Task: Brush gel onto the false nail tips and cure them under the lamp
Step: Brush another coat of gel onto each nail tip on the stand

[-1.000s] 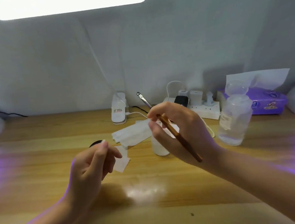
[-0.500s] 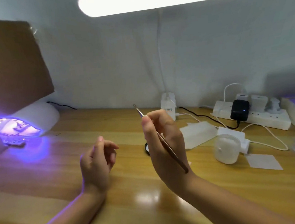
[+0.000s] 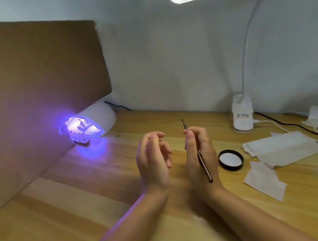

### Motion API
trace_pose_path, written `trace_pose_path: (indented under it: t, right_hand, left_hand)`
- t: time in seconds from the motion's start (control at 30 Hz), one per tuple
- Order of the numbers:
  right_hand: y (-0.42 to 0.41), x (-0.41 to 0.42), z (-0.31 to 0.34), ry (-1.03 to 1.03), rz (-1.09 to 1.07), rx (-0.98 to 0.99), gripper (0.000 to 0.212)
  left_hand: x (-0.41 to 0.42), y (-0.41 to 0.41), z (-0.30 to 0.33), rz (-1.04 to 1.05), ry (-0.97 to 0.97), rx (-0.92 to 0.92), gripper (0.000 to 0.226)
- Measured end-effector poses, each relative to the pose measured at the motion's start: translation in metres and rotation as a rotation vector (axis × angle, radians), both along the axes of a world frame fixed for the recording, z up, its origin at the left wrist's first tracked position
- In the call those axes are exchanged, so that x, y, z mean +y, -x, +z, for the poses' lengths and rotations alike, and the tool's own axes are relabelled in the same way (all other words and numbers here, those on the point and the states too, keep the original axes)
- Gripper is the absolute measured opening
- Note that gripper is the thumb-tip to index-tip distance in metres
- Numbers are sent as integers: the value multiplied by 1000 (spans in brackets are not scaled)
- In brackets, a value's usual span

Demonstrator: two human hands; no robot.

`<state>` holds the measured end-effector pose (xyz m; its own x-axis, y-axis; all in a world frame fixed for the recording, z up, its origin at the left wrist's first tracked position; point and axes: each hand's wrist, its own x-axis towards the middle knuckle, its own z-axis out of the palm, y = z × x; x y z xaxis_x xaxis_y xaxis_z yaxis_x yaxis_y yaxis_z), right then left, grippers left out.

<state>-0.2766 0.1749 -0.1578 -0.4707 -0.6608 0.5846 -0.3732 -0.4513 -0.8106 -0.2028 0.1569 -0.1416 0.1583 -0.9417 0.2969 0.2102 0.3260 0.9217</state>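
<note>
A right hand pinches a thin gel brush, bristles up, likely waiting while nail tips cure inside the glowing lamp at ten o'clock, well apart from the relaxed, empty left hand.

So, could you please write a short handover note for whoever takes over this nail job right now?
Right hand: holds the brush, tip pointing up and away, above the table.
Left hand: raised beside it, fingers loosely curled; nothing visible in it.
Curing lamp: far left by the cardboard, lit violet, with what look like nail tips at its opening.
Black lid: off, lying right of the right hand, beside the wipes.
Done: curing appears under way.
Left: cannot tell how many tips still need gel.
</note>
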Motion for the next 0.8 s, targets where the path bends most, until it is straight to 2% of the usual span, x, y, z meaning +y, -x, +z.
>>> trace_pose_path:
  t: [0.07,0.13,0.27,0.4,0.47,0.5,0.6,0.67,0.73,0.8]
  right_hand:
    - [1,-2,-4,-16,13,44,16]
    - [1,-2,-5,-15,32,83,17]
    - [0,-2,-5,-15,41,131,18]
    - [-1,-4,-6,-35,79,155,19]
    - [0,-4,-7,-37,82,158,21]
    - [0,-4,-7,-35,87,158,21]
    - [1,-4,-8,-29,93,169,25]
    - [1,-4,-8,-31,95,173,26]
    - [2,-4,-9,-34,94,179,26]
    - [2,-5,-9,-35,95,178,25]
  left_hand:
    - [-25,-12,4,25,-89,-108,18]
    - [-54,-33,7,25,-109,-372,22]
    - [-100,-95,7,107,43,-1182,46]
    - [-127,-143,11,232,9,-2103,53]
    - [-135,-151,10,182,-10,-2371,51]
    - [-138,-154,8,173,4,-2461,50]
    - [-145,-154,7,225,207,-2529,42]
    - [-148,-155,6,272,493,-2408,41]
    - [-151,-159,8,280,678,-2277,32]
    - [-153,-164,9,337,655,-2308,27]
